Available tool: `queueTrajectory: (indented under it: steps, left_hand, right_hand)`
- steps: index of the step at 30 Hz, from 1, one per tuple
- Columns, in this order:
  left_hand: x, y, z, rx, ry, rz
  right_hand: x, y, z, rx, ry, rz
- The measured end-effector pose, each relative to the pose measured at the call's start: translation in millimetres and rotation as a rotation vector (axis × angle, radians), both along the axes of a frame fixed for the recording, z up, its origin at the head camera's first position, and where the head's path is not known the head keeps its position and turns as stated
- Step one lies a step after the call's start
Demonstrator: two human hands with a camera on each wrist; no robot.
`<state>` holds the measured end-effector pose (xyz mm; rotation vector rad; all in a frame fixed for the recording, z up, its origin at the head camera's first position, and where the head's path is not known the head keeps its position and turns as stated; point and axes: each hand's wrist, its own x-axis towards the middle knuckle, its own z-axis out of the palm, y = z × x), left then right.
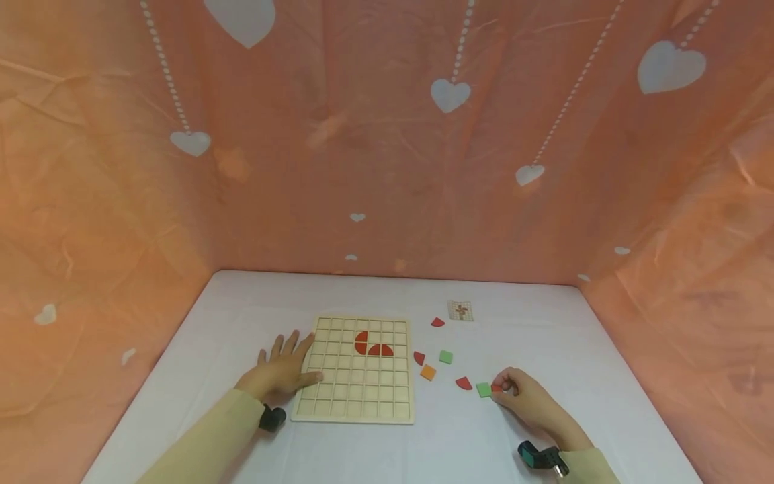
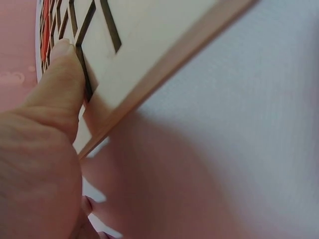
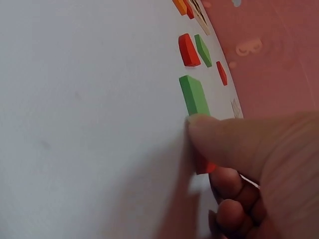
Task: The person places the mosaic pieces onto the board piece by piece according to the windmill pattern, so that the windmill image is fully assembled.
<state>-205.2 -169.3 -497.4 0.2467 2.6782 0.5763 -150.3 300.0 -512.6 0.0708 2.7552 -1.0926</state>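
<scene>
Left hand (image 1: 281, 371), spread, touches a board (image 1: 353, 392) squared to the desk's far edge (image 1: 338, 279); right hand (image 1: 526, 398) pinches a red piece (image 1: 496, 388).

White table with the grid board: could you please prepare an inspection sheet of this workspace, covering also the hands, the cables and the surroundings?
Surface: white tabletop, light and flat-looking.
Job's things: grid board with red shapes set in it; to its right, three loose red pieces, two green squares, one orange square and a small pattern card.
Clutter: nothing seen.
Left hand: fingers spread, thumb resting on the board's left side.
Right hand: pinches another red piece next to a green square; whether it is lifted is unclear.
Cables: nothing seen.
Surroundings: orange fabric with pale hearts behind and at both sides.
</scene>
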Motion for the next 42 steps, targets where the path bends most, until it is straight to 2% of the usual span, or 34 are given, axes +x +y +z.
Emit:
queueTrajectory:
  steps: [17, 22, 29, 37, 42]
  left_hand:
    - [2.5, -1.9, 0.6, 0.009, -0.001, 0.010]
    - [1.2, -3.1, -2.0, 0.020, 0.005, 0.009]
    - [-1.0, -4.4, -8.1, 0.014, 0.011, 0.002]
    - [-0.5, -4.9, -8.2, -0.018, 0.020, -0.012]
    - [-2.1, -4.4, -8.7, -0.020, 0.023, -0.015]
  right_hand:
    - [-5.4, -2.2, 0.2, 0.059, 0.002, 0.040]
    - [-5.6, -3.8, 7.7, 0.046, 0.008, 0.051]
    - [-4.8, -4.3, 17.7, 0.093, -0.013, 0.063]
    - [-10.4, -8.6, 19.6, 0.039, 0.016, -0.009]
    - [-15.6, -23.6, 21.8, 0.004, 0.021, 0.038]
